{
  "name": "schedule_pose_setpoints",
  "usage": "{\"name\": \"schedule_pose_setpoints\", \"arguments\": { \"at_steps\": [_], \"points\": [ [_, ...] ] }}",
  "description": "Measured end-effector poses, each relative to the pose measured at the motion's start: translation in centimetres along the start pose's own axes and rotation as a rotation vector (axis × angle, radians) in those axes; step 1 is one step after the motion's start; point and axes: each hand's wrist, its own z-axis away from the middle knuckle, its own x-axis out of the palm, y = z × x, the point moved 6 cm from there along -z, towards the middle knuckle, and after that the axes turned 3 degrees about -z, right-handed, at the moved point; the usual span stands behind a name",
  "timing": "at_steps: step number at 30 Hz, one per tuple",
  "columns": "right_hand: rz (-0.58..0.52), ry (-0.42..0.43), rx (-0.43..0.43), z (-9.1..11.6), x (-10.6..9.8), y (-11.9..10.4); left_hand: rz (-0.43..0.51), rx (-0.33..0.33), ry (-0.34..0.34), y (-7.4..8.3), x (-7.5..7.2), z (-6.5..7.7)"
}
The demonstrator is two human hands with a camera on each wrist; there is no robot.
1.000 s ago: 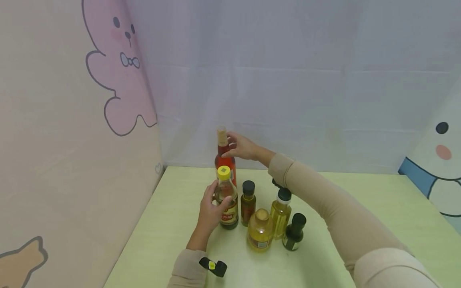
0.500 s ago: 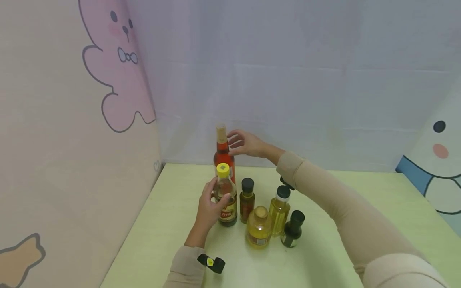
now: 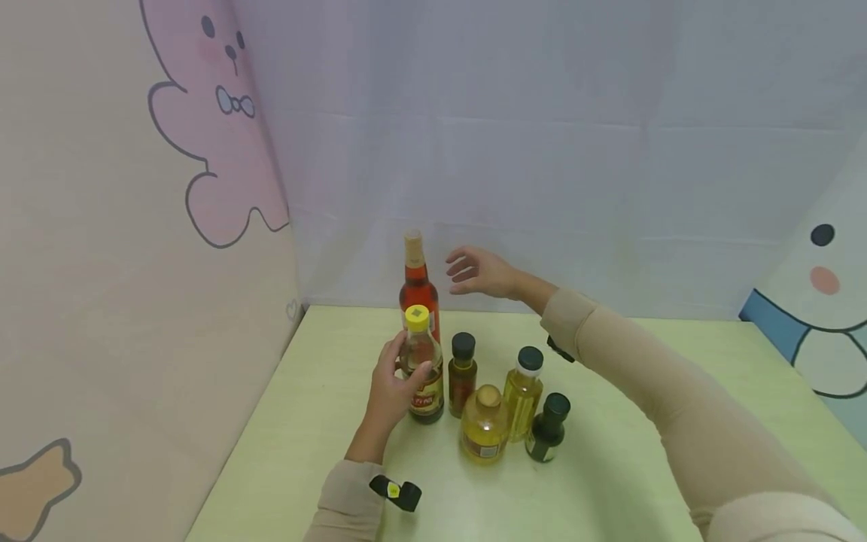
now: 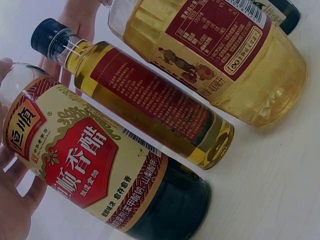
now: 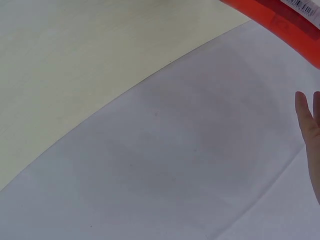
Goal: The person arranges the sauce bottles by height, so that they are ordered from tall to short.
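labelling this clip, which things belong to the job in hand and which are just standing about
Likely the job:
yellow-capped bottle, in left hand
red bottle, near right hand

Probably bystanders:
slim bottle
round bottle
white-collared bottle
small dark bottle

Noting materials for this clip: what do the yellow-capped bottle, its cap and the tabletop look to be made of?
Yellow-capped bottle: glass or clear plastic, smooth; its shoulder is see-through, but the look leaves open which.
Cap: probably plastic, opaque, judging by its even, bright yellow.
Tabletop: perhaps wood or wood-look laminate, pale, with faint grain-like streaks.
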Motion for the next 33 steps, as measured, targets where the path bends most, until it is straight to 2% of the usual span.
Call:
{"name": "schedule_pose_setpoints", "arguments": {
  "at_steps": [12, 22, 33],
  "points": [
    [0.018, 0.013, -0.019, 2.6, -1.1, 0.3, 0.006, 0.006, -0.004, 0.0, 0.1, 0.1],
    [0.048, 0.029, -0.048, 4.7, -2.6, 0.4, 0.014, -0.017, -0.004, -0.3, 0.2, 0.1],
    [-0.01, 0.057, -0.054, 6.9, -3.7, 1.1, 0.025, -0.014, -0.011, -0.3, 0.3, 0.1]
  ]
}}
